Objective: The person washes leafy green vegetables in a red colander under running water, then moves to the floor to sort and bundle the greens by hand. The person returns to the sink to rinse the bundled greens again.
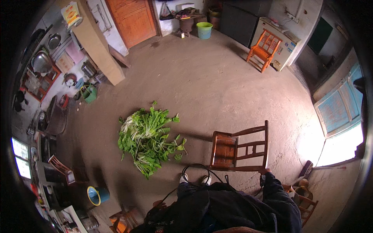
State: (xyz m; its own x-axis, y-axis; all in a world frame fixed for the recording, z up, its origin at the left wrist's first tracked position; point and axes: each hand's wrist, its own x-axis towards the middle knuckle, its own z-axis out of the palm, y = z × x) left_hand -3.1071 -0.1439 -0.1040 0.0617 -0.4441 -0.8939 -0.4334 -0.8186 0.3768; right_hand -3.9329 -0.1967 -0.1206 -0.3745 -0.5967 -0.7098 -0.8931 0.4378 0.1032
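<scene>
My right hand [264,171] is closed on the top corner of the backrest of a brown wooden chair [224,148], to the right in front of me. Low on the left, my left hand [159,204] hangs beside my dark jacket, partly hidden by it; a black cable [172,192] passes by it, and whether the fingers hold it cannot be told. A large heap of leafy green vegetables [148,137] with pale stems lies on the concrete floor, left of the chair and in front of my white shoes.
Another wooden chair [263,52] stands by a white chest freezer [274,40] at the back right. A green and blue bucket [204,30] is near the far wall. Blue bucket [102,195] and small chairs are at lower left. A tan pillar [96,43] and blue door [338,107] flank the room.
</scene>
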